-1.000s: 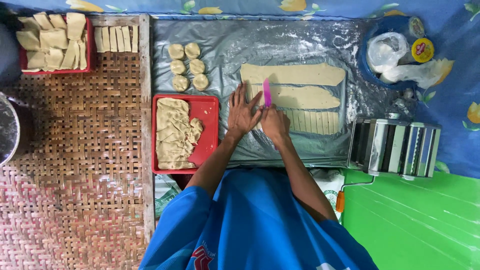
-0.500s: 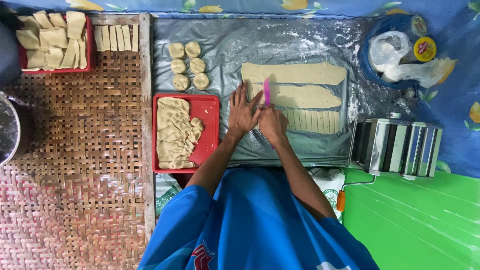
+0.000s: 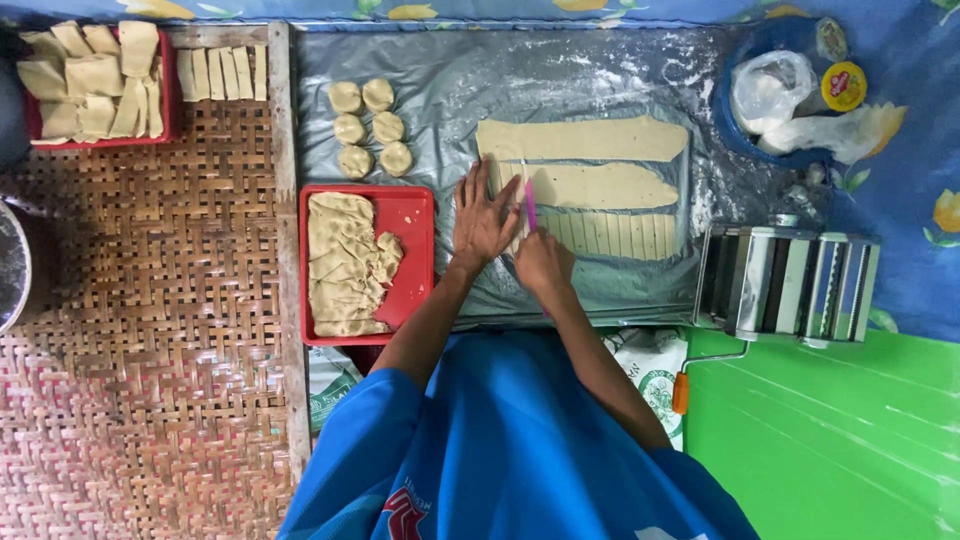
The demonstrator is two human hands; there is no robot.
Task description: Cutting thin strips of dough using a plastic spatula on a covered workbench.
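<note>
Floor covering at nine o'clock: brown woven rattan mat [image 3: 140, 330], basket-weave pattern, worn; a bare wooden plank border [image 3: 282, 130] runs along its right edge; blue floral-printed cloth [image 3: 920, 150] spreads from twelve to three o'clock; bright green glossy sheet [image 3: 840, 440] lies at four to five o'clock, reflecting streaks of light; lighting even and diffuse, shadows soft; no wall or window within view.

you are getting a single view, from the head camera, looking straight down from well above your blue shirt [image 3: 500, 440], taking in the floured sheet [image 3: 600, 70], woven mat [image 3: 140, 350] and pasta roller [image 3: 790, 285] together.
</note>
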